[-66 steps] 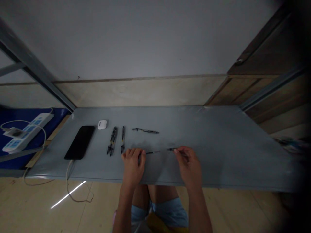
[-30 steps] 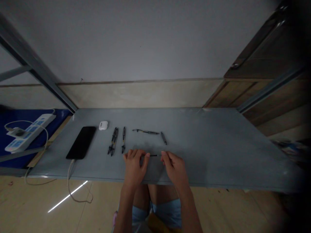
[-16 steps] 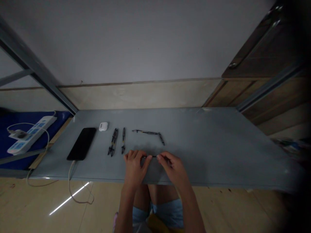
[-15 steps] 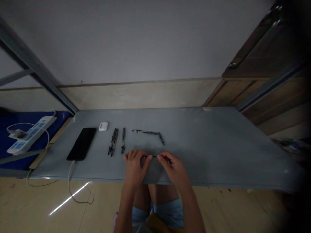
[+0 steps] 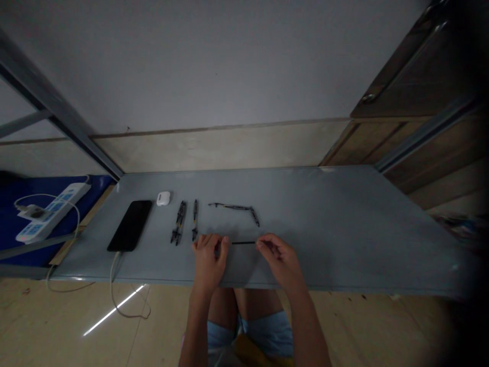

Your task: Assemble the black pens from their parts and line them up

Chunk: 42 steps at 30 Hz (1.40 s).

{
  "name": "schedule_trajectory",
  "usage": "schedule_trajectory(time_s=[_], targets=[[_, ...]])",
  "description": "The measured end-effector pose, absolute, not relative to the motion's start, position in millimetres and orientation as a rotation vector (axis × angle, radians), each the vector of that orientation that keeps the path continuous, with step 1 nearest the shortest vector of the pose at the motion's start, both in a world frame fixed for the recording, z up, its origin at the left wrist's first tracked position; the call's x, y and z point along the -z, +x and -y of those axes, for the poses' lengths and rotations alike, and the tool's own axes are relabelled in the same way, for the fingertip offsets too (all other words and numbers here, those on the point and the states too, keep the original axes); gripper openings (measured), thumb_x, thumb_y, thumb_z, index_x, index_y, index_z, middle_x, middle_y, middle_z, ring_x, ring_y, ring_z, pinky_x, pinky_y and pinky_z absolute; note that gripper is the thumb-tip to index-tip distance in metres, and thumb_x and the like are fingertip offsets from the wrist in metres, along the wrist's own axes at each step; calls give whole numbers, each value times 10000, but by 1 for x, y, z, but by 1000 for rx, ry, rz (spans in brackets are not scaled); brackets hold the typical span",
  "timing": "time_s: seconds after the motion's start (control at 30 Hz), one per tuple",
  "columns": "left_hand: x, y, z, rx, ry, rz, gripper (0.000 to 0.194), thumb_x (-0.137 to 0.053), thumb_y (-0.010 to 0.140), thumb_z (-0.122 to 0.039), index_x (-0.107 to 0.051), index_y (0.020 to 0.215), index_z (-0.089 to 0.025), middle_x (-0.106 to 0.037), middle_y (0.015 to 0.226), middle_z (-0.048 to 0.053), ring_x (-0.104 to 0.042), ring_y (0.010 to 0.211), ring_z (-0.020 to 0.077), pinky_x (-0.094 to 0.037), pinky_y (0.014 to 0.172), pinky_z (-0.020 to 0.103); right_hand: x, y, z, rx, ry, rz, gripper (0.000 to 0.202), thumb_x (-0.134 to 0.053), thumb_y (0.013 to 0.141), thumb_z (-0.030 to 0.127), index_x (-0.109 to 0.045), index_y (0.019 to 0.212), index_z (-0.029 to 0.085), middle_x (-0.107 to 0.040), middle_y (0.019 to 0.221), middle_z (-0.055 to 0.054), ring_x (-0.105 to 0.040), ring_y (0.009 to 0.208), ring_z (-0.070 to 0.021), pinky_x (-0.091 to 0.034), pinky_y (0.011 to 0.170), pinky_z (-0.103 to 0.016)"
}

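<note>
A thin black pen refill (image 5: pixel 243 243) lies level between my two hands above the table's front part. My right hand (image 5: pixel 280 257) pinches its right end between thumb and fingertips. My left hand (image 5: pixel 209 259) is closed, thumb against curled fingers, close to the refill's left end; what it grips is hidden by the fingers. Beyond my hands, a dark pen (image 5: pixel 229 206) lies crosswise with a short dark pen part (image 5: pixel 254 216) angled at its right end. Left of these, a single pen (image 5: pixel 195 219) and a bunch of pens (image 5: pixel 178 223) lie lengthwise.
A black phone (image 5: pixel 130 226) with a white cable lies on the grey table (image 5: pixel 344 229) at left. Behind it sits a white earbud case (image 5: pixel 163 198). A power strip (image 5: pixel 53 211) rests on a blue surface beyond the left metal post. A wall stands behind the table.
My hands have moved apart, my right hand rightward and my left slightly leftward. A longer stretch of the black refill now shows between them.
</note>
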State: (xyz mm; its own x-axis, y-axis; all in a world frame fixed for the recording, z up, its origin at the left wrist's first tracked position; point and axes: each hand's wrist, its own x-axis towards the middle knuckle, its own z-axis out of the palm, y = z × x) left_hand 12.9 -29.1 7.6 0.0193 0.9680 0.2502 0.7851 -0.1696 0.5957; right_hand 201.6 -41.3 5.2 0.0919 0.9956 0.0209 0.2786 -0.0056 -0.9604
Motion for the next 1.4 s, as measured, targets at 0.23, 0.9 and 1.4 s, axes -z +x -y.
schedule_trajectory(time_s=[0.23, 0.9, 1.4], targets=[[-8, 13, 28, -922, 2025, -1790, 297, -462, 936, -346, -558, 700, -194, -594, 688, 6, -517, 769, 192, -308, 743, 331, -6, 201, 41, -1036, -1451, 1365, 303, -513, 890, 440, -623, 736, 204, -653, 709, -25, -616, 714, -186, -451, 660, -274], [-9, 10, 26, -943, 1955, -1820, 311, -446, 944, -335, -546, 685, -196, -579, 674, 7, -531, 761, 190, -334, 722, 333, -3, 204, 40, -1053, -1460, 1381, 206, -550, 874, 404, -633, 847, 217, -622, 765, -17, -580, 732, -175, -437, 643, -263], [-10, 11, 24, -888, 1943, -1850, 325, -432, 951, -340, -537, 679, -196, -586, 678, 13, -527, 770, 195, -330, 721, 341, -9, 205, 38, -1077, -1451, 1379, 243, -542, 875, 402, -586, 741, 204, -543, 674, 2, -524, 665, -156, -407, 602, -247]])
